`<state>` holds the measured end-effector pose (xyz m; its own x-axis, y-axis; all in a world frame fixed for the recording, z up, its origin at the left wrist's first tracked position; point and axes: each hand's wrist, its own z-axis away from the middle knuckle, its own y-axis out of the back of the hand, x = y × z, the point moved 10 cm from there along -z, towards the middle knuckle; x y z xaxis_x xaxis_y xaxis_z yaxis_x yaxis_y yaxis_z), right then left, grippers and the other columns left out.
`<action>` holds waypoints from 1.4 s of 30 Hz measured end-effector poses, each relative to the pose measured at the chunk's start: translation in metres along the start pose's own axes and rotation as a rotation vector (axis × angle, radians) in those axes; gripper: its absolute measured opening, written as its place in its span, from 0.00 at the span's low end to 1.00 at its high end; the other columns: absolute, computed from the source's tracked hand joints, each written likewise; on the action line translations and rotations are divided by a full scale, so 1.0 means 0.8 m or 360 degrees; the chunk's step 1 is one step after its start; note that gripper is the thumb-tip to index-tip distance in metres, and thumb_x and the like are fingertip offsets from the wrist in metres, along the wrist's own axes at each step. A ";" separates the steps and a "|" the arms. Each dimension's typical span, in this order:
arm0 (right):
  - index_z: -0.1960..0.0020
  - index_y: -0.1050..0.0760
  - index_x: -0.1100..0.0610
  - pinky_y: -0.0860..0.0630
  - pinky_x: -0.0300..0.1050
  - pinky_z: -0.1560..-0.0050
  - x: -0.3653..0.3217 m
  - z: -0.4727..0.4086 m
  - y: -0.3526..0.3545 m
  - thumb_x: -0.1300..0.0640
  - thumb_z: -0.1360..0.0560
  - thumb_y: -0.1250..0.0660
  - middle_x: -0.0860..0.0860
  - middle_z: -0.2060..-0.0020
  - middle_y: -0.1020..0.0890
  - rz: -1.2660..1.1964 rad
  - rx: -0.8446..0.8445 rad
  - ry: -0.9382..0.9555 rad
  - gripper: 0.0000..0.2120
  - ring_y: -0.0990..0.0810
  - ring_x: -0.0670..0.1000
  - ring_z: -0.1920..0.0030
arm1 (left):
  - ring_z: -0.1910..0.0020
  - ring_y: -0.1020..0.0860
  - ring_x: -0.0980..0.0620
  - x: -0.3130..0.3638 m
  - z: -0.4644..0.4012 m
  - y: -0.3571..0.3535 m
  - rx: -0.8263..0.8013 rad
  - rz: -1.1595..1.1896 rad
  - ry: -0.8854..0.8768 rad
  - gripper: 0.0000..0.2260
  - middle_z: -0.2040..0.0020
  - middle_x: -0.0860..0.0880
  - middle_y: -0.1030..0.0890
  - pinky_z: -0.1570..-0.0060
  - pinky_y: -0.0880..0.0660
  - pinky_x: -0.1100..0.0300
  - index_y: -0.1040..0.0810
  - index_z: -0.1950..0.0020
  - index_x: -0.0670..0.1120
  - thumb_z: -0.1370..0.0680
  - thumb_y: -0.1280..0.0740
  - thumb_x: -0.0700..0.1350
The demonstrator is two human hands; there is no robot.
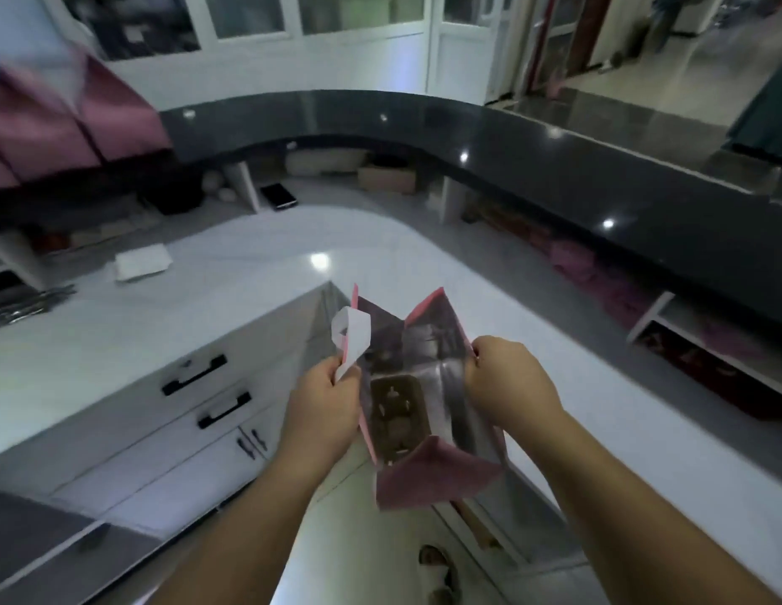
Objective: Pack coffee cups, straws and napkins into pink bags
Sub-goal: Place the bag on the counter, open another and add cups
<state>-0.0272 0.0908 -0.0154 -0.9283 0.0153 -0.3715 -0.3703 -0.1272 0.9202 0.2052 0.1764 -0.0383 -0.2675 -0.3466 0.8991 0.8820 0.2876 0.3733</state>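
Note:
I hold an open pink paper bag (437, 473) in the air in front of me, above the floor between the counters. My left hand (323, 408) grips its left rim together with a white handle strip (352, 338). My right hand (507, 382) pinches the right rim. Inside, at the bottom, lies a brown cardboard cup carrier (397, 417). No cups show in it. A stack of white napkins (140, 262) rests on the white counter (249, 264) at the left. Dark wrapped straws (26, 303) lie at the far left edge.
More pink bags (61, 120) stand on the dark raised counter (555, 168) at the upper left. A phone (278, 196) lies on a lower shelf. White drawers with black handles (194, 375) are below the counter. A sandalled foot (437, 569) shows on the floor.

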 end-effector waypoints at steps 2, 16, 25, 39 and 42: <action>0.63 0.29 0.54 0.33 0.45 0.70 -0.053 -0.024 -0.022 0.55 0.23 0.42 0.49 0.66 0.24 0.0002 -0.0065 0.0123 0.11 0.24 0.54 0.65 | 0.56 0.17 0.50 -0.013 -0.015 0.044 0.0140 -0.0013 0.0049 0.13 0.55 0.50 0.15 0.62 0.21 0.53 0.18 0.47 0.52 0.14 0.41 0.53; 0.62 0.25 0.54 0.29 0.45 0.71 -0.374 -0.156 -0.134 0.54 0.20 0.40 0.50 0.67 0.20 -0.0013 -0.0395 0.0929 0.14 0.22 0.52 0.67 | 0.51 0.18 0.49 -0.068 -0.108 0.273 0.0884 0.0113 0.0385 0.14 0.50 0.50 0.15 0.57 0.24 0.55 0.18 0.40 0.51 0.15 0.40 0.56; 0.65 0.27 0.57 0.34 0.45 0.71 -0.560 -0.143 -0.214 0.53 0.19 0.40 0.53 0.69 0.21 -0.0030 -0.0588 0.1253 0.18 0.23 0.54 0.67 | 0.54 0.17 0.53 -0.131 -0.113 0.419 0.1212 0.0223 0.0580 0.14 0.57 0.57 0.14 0.56 0.21 0.55 0.17 0.52 0.52 0.15 0.38 0.56; 0.66 0.25 0.56 0.32 0.45 0.70 -0.786 -0.134 -0.313 0.51 0.20 0.40 0.50 0.70 0.20 -0.0125 -0.0558 0.1038 0.18 0.22 0.52 0.67 | 0.49 0.17 0.41 -0.197 -0.216 0.670 0.1023 0.0154 0.0484 0.14 0.52 0.44 0.14 0.53 0.22 0.47 0.17 0.50 0.49 0.15 0.40 0.53; 0.66 0.27 0.55 0.34 0.44 0.71 -0.813 -0.140 -0.332 0.53 0.20 0.40 0.50 0.70 0.20 -0.0106 -0.0593 0.1009 0.16 0.22 0.52 0.68 | 0.48 0.18 0.42 -0.206 -0.244 0.699 0.0971 0.0122 0.0500 0.13 0.50 0.45 0.15 0.54 0.24 0.49 0.18 0.48 0.50 0.14 0.41 0.52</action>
<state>0.6785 0.0036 -0.0319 -0.6650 -0.5272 -0.5289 -0.2843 -0.4762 0.8321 0.8180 0.2203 -0.0222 -0.0067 -0.5210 0.8535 0.4932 0.7407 0.4561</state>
